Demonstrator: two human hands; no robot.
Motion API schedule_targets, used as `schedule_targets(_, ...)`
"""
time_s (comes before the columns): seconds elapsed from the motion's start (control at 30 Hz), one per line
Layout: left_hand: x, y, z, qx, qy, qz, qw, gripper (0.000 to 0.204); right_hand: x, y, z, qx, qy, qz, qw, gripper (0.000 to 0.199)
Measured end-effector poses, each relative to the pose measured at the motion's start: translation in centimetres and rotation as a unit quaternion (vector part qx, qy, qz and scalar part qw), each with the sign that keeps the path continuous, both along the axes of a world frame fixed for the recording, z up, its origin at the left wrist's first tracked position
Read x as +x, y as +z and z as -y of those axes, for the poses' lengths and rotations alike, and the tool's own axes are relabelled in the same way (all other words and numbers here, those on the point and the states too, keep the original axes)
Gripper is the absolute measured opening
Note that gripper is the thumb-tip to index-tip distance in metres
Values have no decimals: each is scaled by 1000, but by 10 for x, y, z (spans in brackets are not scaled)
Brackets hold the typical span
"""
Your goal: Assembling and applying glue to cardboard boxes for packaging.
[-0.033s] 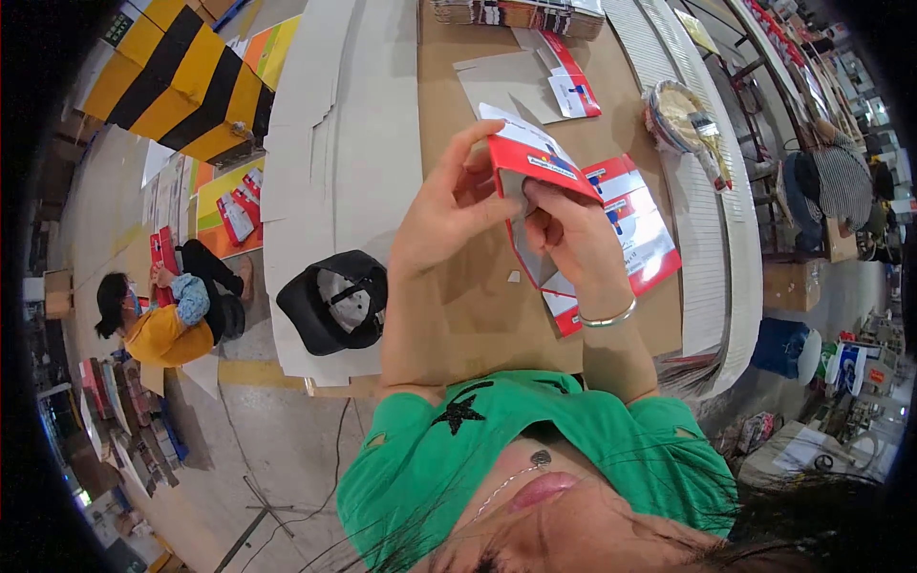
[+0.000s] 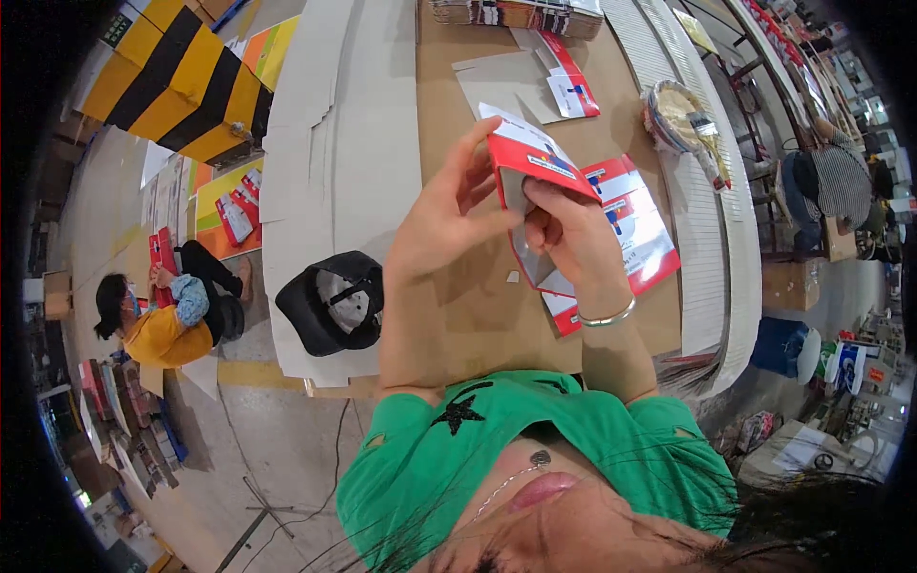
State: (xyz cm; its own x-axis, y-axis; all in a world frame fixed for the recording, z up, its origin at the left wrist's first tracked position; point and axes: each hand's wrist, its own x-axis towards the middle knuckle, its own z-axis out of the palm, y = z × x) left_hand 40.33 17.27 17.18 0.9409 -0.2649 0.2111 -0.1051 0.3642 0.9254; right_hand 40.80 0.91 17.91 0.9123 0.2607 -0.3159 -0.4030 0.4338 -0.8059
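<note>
A red and white printed cardboard box [image 2: 544, 168], partly folded with its grey inside showing, is held up above the table between my hands. My left hand [image 2: 449, 215] grips its left edge, fingers behind and thumb toward the open side. At the box's near opening is my right hand [image 2: 578, 229], its fingers curled and the thumb against the grey inner face; some fingertips are hidden. Beneath and right of it lie flat red and white printed box blanks [image 2: 650, 239]. Another printed piece [image 2: 576, 95] rests farther back beside a plain grey board [image 2: 501, 86].
A black cap [image 2: 330, 304] lies left of my arm. At the right are a tub of pale paste [image 2: 676, 115] and a brush [image 2: 709, 143]. A stack of printed sheets [image 2: 521, 13] stands at the back. A person in yellow [image 2: 172, 329] sits on the floor at left.
</note>
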Motion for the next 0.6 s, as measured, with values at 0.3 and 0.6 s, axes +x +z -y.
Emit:
schedule_targets(0.3,-13,6,8,224,63,37,972,88,3,-4,-3,-10,-8,0,1000,12)
schedule_targets(0.6,-15,8,14,280,45,0,959,90,5,-9,1,-58,1,6,998,10)
